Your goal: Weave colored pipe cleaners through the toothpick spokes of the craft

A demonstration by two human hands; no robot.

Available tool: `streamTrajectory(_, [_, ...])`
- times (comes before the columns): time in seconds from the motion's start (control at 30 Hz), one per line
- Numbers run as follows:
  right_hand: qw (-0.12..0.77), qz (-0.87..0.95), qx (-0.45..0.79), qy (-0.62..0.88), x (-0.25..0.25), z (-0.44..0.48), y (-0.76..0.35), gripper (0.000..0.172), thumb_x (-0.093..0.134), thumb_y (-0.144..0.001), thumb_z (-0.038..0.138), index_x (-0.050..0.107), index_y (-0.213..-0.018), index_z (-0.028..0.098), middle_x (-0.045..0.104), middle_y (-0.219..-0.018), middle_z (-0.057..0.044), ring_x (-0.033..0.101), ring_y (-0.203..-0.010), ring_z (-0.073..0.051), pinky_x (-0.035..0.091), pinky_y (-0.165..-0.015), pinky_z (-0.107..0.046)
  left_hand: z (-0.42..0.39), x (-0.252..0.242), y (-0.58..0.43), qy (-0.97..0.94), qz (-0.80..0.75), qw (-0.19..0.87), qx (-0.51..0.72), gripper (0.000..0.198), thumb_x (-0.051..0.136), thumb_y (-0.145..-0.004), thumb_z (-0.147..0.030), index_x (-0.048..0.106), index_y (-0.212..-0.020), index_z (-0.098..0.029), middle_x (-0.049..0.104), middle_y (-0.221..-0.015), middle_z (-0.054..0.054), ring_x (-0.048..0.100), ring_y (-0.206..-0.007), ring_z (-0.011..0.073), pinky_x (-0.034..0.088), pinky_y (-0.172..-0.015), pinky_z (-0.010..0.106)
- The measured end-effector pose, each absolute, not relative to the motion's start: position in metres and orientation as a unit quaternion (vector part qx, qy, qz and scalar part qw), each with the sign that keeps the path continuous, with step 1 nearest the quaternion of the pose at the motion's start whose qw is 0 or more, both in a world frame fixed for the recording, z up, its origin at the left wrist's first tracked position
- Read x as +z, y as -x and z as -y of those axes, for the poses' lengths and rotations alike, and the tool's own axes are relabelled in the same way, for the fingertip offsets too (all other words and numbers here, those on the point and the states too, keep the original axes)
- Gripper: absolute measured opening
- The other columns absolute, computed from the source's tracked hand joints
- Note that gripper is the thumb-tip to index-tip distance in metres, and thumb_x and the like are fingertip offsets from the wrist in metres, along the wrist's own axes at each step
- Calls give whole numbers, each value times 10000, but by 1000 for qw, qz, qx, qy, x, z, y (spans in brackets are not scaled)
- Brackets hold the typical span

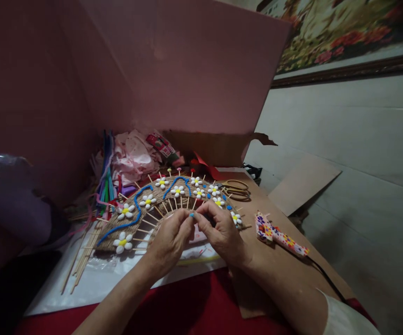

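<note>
My left hand (171, 237) and my right hand (222, 232) meet at the fingertips in front of me. Both are closed in a pinch on a small blue piece (191, 214), perhaps soft clay; most of it is hidden by the fingers. Just behind them lies a fan-shaped piece wound with twine (114, 229), with thin wooden sticks crossing it. White flowers with yellow centres (147, 201) decorate it, along with a wavy blue strip (139, 211) and several blue dots on its right side.
Gold-handled scissors (236, 190) lie behind the fan's right end. A flower-patterned glue gun (280, 237) with a black cord rests on brown cardboard at the right. Loose wooden sticks (79, 265), colourful pipe cleaners (108, 181) and pink crumpled cloth (135, 156) are at the left and back.
</note>
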State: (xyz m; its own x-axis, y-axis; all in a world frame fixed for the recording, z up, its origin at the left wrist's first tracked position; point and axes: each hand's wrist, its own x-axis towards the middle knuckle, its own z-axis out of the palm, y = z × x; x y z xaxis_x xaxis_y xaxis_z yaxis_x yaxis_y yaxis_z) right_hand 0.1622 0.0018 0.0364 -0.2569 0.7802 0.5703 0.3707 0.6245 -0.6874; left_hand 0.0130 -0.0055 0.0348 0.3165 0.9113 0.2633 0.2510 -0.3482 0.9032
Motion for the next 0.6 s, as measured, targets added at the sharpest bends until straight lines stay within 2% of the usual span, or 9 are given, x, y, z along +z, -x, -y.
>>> streamTrajectory(0.23, [482,767,211,368,37,-1,-162,111,477,-880,240,526,-811,170,523,-656,21,490,-582,-99,367,-559,-223,9,39,-10,-734,-402,379,395,289,330,-917,-376,459,-746,-181,424,-624,-33,373,-530,90,315,-496,217])
streamTrajectory(0.47, [493,763,216,359,37,1,-161,123,475,-861,225,524,-762,171,471,-612,37,420,-524,-85,336,-508,-213,9,38,-13,-751,-396,307,430,251,349,-900,-301,498,-741,-177,475,-682,-7,437,-648,126,347,-599,245])
streamTrajectory(0.6, [502,759,205,361,37,3,-159,123,474,-842,207,511,-730,170,458,-609,37,406,-523,-84,332,-501,-212,8,36,-13,-755,-383,295,443,234,354,-892,-276,498,-735,-179,476,-678,-14,443,-641,123,350,-621,247])
